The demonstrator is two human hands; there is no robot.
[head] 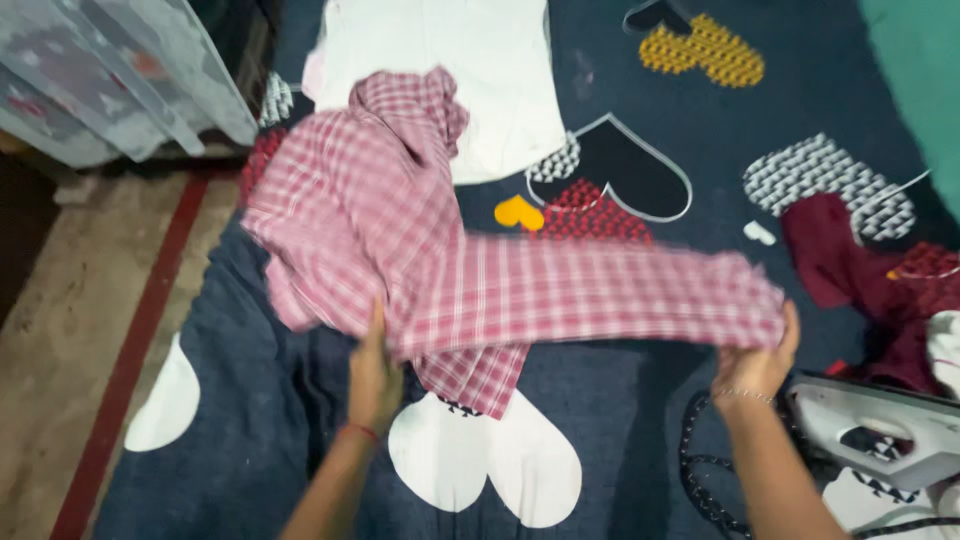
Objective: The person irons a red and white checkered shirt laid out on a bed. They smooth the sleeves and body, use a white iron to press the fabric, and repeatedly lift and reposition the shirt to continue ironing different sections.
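A pink and white checked shirt [420,230] lies spread across a dark blue blanket [250,400] printed with hearts. My left hand [374,375] rests flat against the shirt's lower edge near the middle, fingers up under the cloth. My right hand [757,362] grips the end of a long sleeve or panel and holds it stretched out to the right, lifted a little off the blanket. The shirt's far part is bunched up at the back.
A white folded garment [470,60] lies beyond the shirt. A dark red cloth [850,260] sits at the right. A white iron [880,425] with a black cord [700,470] stands by my right wrist. Bare floor [70,320] runs along the left.
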